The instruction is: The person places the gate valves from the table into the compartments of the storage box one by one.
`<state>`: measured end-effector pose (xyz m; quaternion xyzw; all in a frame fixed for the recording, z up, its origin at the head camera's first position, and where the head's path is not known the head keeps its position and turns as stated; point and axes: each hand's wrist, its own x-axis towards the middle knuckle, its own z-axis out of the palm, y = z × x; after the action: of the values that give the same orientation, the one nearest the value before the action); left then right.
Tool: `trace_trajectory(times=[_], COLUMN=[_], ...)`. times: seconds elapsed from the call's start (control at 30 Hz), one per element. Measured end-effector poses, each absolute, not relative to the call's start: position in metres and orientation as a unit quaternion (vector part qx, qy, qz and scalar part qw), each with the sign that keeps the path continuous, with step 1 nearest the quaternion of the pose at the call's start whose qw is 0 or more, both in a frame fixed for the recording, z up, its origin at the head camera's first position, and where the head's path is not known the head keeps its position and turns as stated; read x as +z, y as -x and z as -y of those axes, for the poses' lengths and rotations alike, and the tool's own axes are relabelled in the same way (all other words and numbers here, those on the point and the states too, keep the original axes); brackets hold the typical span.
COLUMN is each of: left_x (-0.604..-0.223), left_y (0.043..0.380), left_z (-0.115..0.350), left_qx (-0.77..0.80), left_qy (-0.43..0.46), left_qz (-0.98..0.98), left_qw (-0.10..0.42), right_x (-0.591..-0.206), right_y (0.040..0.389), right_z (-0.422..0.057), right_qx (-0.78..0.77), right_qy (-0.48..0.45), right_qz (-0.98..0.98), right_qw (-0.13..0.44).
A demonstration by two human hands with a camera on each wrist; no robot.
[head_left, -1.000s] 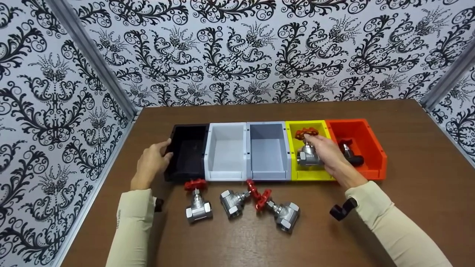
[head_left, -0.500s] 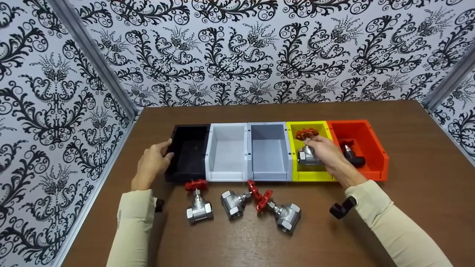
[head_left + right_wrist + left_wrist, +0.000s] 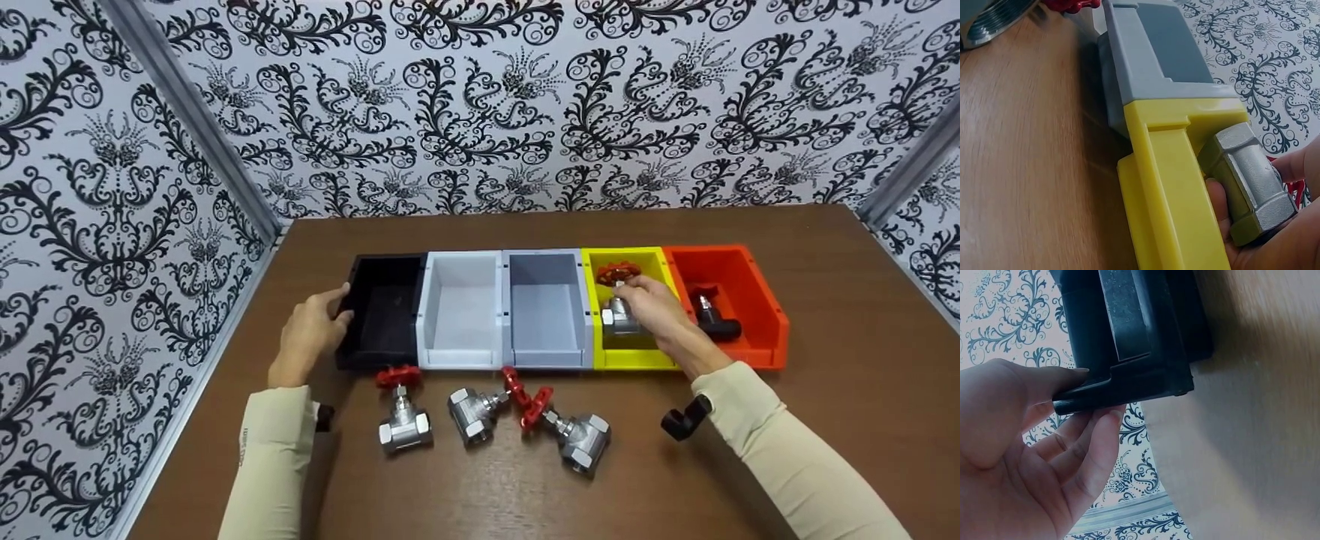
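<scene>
A steel valve (image 3: pixel 621 321) with a red handwheel is in the mouth of the yellow bin (image 3: pixel 636 360), pinched by the right hand (image 3: pixel 661 309); whether it touches the floor cannot be told. The orange bin (image 3: pixel 759 358) adjoins the yellow bin's right, holding a black fitting (image 3: pixel 716 327). Leftward from the yellow bin run the grey bin (image 3: pixel 547 361), white bin (image 3: pixel 460 360) and black bin (image 3: pixel 379 360), its outer wall pinched by the left hand (image 3: pixel 307 330). Three loose valves (image 3: pixel 405 427) lie in front, left of the yellow bin. Lettering (image 3: pixel 243 447) on the left sleeve (image 3: pixel 276 450) is too small to read.
</scene>
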<state>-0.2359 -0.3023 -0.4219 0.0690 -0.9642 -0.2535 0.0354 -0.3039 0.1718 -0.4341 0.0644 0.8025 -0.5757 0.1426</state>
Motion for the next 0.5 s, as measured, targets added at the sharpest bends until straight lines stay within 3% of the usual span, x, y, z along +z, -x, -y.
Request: trace_trajectory(times=[0.5], left_x=[-0.4216], left_y=[0.2355], left_z=[0.3002], left_qx=[-0.252], left_qy=[-0.070], left_qz=[0.964], left_qw=[0.036], right_x=[-0.4389], right_y=[0.3064], right_z=[-0.1698], right_qx=[-0.540], right_qy=[-0.072], right_qz=[-0.826], right_qw=[0.143])
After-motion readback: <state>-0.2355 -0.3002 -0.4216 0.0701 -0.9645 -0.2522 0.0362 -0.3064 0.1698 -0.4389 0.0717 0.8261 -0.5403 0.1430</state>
